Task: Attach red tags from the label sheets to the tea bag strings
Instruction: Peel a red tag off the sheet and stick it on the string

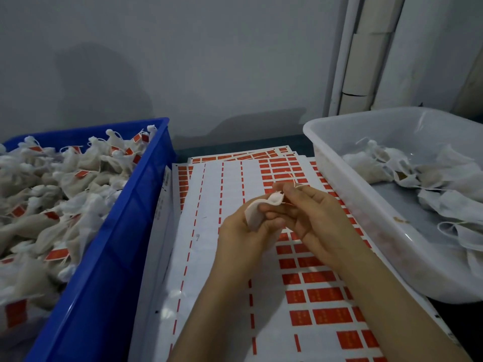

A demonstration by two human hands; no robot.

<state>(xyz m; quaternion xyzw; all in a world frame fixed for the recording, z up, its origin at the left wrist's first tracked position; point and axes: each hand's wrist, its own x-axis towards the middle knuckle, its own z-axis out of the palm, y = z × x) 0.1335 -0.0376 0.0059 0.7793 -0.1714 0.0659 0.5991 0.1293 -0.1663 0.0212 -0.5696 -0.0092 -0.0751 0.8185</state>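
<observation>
Holding one small white paper tea bag [264,209] just above the stack, both hands work close together. The left hand [243,236] curls round the bag's lower part and grips it, which leaves the top free. The right hand [316,215] pinches at the bag's upper corner, where a thin pale string [292,178] loops up past the fingertips. Whether a tag already sits between those fingers, cannot tell: too small.

White glossy label sheets with rows of red rectangular tags [324,293] lie flat and fanned between the two bins, directly under the hands. Judged reason: a short reach for peeling. The left columns are stripped to bare smooth backing with red dashes; the right columns are still full.

Blue hard-plastic crate [109,257], left: heaped with soft, crumpled tagged bags [81,173] of gauzy white, with red rectangles showing among them. Likely the finished pile.

Translucent white plastic tub [352,205], right: limp untagged bags [444,184] with loose strings and no red visible. Likely the supply, set on the side of the pinching hand.
</observation>
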